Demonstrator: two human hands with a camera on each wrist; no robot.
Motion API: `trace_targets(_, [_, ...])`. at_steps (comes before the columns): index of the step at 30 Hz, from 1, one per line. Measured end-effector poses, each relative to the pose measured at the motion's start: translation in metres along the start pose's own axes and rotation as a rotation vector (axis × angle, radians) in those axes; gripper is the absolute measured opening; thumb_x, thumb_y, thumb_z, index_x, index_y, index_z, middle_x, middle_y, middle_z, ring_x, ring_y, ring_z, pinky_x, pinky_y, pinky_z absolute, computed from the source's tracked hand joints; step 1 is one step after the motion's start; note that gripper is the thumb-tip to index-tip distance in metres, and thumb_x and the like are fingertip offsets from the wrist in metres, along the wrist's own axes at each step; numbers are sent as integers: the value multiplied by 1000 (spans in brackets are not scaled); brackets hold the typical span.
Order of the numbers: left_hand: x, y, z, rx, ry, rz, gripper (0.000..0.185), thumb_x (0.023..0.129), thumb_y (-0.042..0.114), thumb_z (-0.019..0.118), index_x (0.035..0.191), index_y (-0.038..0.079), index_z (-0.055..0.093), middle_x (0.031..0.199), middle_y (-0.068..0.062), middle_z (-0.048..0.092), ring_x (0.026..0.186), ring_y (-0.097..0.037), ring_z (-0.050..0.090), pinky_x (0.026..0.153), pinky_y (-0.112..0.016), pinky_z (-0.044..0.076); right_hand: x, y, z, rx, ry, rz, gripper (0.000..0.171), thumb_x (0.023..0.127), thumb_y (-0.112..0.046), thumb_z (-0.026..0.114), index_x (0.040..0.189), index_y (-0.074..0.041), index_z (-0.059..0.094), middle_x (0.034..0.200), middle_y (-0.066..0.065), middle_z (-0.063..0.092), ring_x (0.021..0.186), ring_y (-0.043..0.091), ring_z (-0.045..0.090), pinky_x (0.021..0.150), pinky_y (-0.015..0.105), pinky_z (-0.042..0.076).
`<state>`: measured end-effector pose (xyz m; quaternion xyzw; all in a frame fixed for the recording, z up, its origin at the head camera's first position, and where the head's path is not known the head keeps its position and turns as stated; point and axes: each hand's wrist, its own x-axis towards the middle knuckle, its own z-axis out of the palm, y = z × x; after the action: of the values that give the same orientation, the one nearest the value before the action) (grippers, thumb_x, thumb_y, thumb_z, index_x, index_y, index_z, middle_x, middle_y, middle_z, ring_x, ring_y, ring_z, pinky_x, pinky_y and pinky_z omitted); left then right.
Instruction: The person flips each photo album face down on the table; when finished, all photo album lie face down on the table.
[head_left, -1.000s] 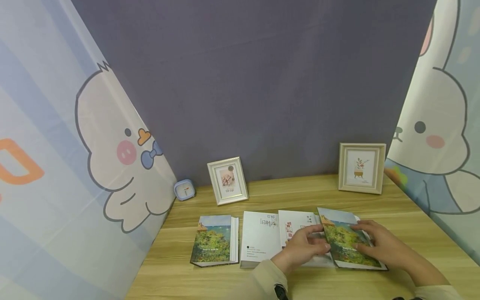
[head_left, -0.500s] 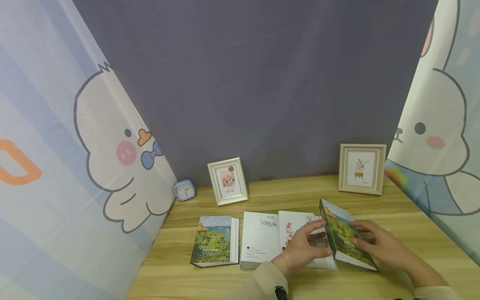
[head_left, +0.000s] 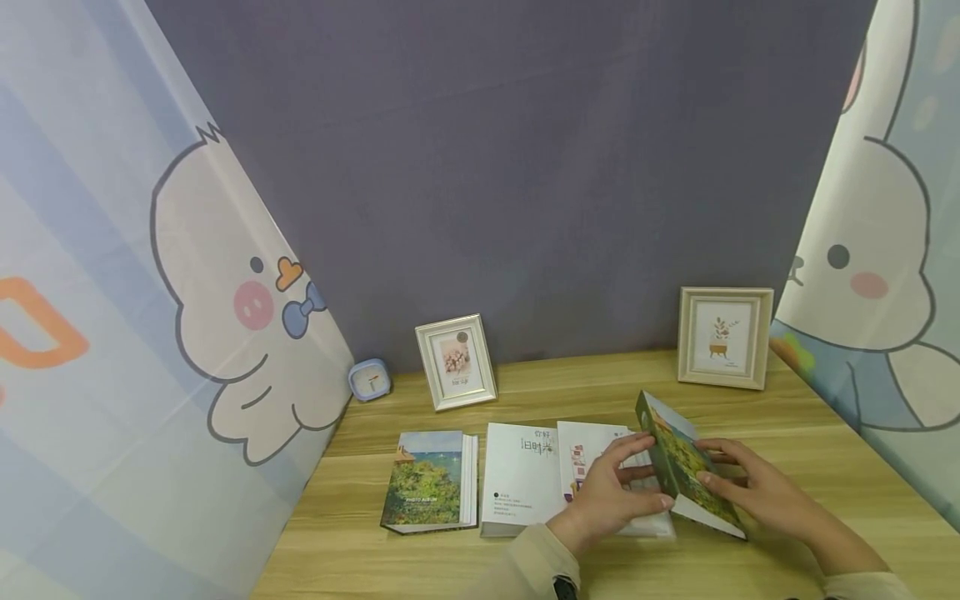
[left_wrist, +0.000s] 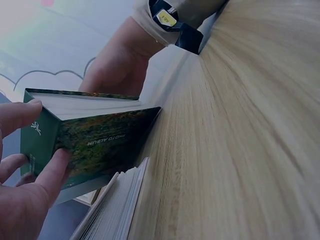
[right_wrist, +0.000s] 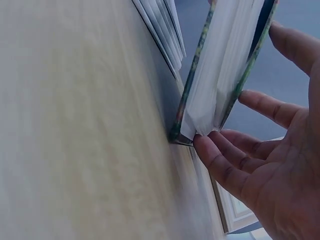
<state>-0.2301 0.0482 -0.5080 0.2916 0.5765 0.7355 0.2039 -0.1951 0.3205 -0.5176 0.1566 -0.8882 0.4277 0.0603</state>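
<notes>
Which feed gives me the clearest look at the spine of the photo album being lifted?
The left wrist view: the green spine of the photo album faces it, beside the left hand. The head view shows the spine only as a narrow strip. The right wrist view shows the page edges instead.

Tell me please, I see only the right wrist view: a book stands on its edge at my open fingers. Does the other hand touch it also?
Observer: Yes. The left hand pinches the photo album at its spine, thumb on the front cover.
Operator: What is on that cover?
Observer: A green landscape picture; the left wrist view shows the words PHOTO ALBUM on it.
Operator: Is there another such book?
Observer: Yes. A second album with the same cover lies closed and flat at the left of the table.
</notes>
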Motion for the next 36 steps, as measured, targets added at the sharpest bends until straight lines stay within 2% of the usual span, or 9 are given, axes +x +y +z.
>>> trace_targets(6, [-1,1,0,0,13,-24,71,89,-3,78,151,21,55,155,9,44,126,-13,60,97,-30,57,1,1,3,18,11,-13,50,106,-16,65,151,-4,47,146,29,50,121,54,57,80,29,57])
trace_targets(12, [1,2,-2,-12,-38,11,70,92,-5,76,153,20,52,150,8,52,131,-17,59,102,-34,55,1,1,6,87,-10,-35,46,108,-12,59,151,-5,47,145,32,51,121,55,58,77,40,61])
trace_targets(14, [1,2,-2,-17,-56,15,70,93,-6,74,153,20,51,151,9,51,131,-19,59,100,-34,55,1,1,7,129,-15,-42,45,108,-10,58,151,-5,47,146,30,51,122,47,60,76,39,61])
trace_targets(20, [1,3,-2,-23,-78,-1,68,96,-3,73,155,22,50,152,8,49,126,-21,63,97,-32,57,2,1,10,344,-56,-90,42,110,-1,49,151,4,43,145,-5,55,119,4,62,81,37,64])
trace_targets(22, [1,2,-2,-26,-83,-2,69,96,-3,73,156,21,48,153,7,49,124,-21,65,98,-33,57,1,2,10,369,-65,-103,41,110,0,47,150,5,42,142,-19,54,119,1,61,82,37,63])
trace_targets(25, [2,1,-2,-34,-94,0,71,95,-4,72,157,19,46,155,7,48,124,-22,65,99,-33,56,1,3,11,355,-59,-114,40,110,0,47,150,5,43,140,-25,53,119,1,61,83,36,63])
trace_targets(28, [3,0,-1,-43,-106,4,74,95,-7,71,159,19,45,157,8,47,124,-23,65,100,-33,56,1,4,10,328,-38,-105,40,109,-1,49,148,6,45,136,-21,57,116,3,62,81,36,63])
trace_targets(33, [4,-1,0,-54,-110,5,74,95,-8,71,158,20,46,157,8,47,124,-24,65,100,-33,56,1,4,9,323,-25,-59,41,109,-2,51,148,10,44,127,0,65,107,10,68,78,39,64])
trace_targets(36, [4,-1,1,-62,-110,6,72,96,-7,71,158,22,47,155,8,50,127,-26,64,101,-33,55,0,3,7,298,-15,-32,43,110,-5,52,149,9,45,124,4,66,104,10,68,76,38,63])
